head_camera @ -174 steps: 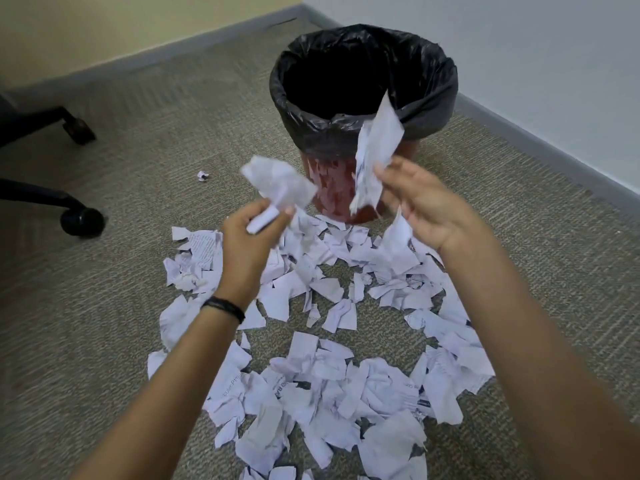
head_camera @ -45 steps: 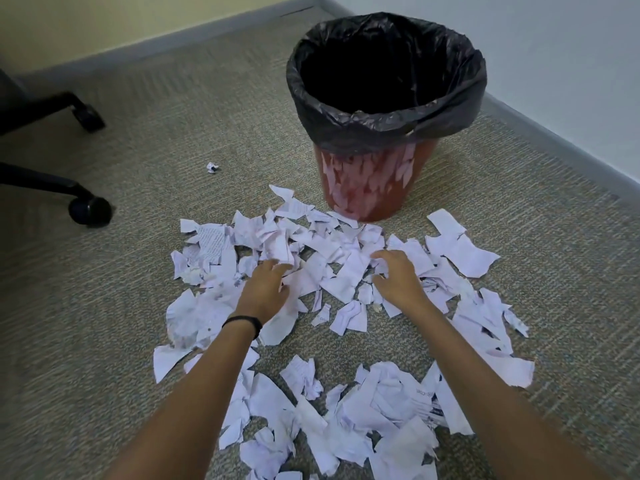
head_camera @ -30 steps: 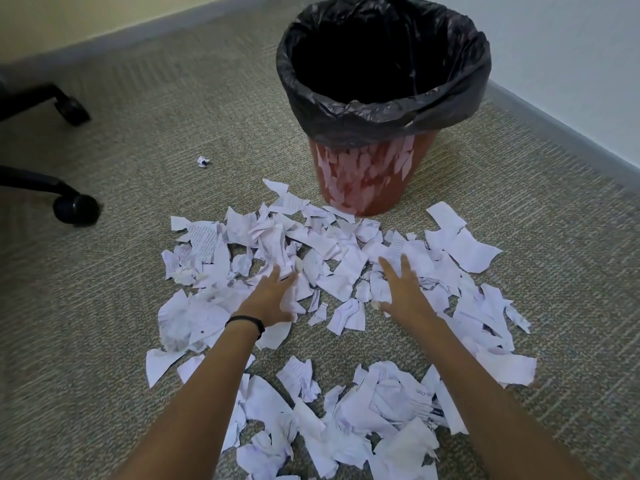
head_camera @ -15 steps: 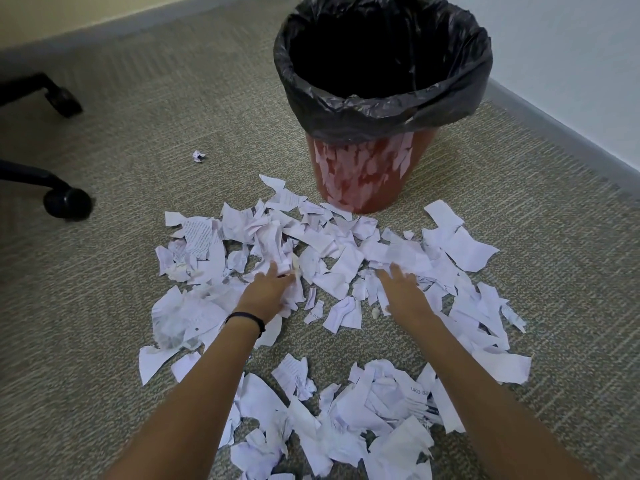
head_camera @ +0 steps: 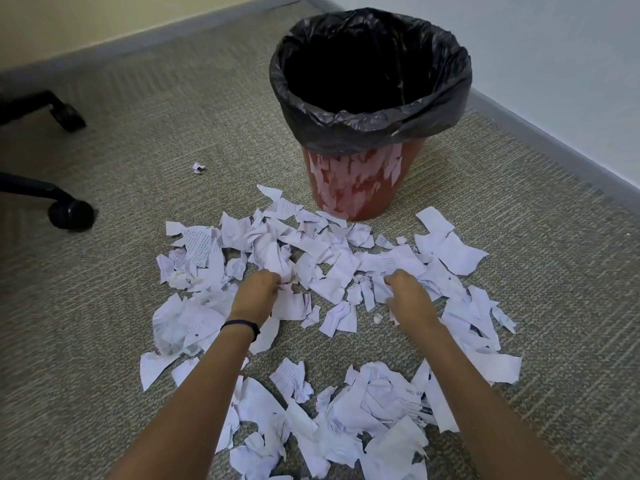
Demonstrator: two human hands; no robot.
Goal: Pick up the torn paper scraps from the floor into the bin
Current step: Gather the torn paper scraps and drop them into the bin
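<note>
Gathering from the far band of the paper scraps [head_camera: 329, 258], w/ both hands down in the pile on the floor [head_camera: 121, 306]. Left hand [head_camera: 256, 292] has its fingers curled into a crumpled bunch at the pile's middle, gripping it; right hand [head_camera: 408, 296] likewise curled, pinching a few pieces just right of centre. Bin [head_camera: 367, 181] stands upright just beyond the pile, black liner [head_camera: 381, 126] folded over the rim, mouth wide open. Scraps lie in two loose bands: one near the bin where the hands work, one closer to the person, plus a stray crumpled bit [head_camera: 198, 167] off to the left, apart from the rest.

Handling, as a judgement: paper's v. light, thin, floppy, no risk of breakage. Flat pieces probably cling to the carpet and slip out singly, so scoop rather than pick — rake inward w/ both hands, squeeze a wad between the palms, lift as one. Crumpled bits give better purchase than flat ones; start there. Loose edges will likely shed on the way up, so keep the carry short and low, release well inside the liner. Most of the pile looks not yet cleared; many handfuls left.

Chair castors [head_camera: 71, 214] at left, well apart from the work.
</note>
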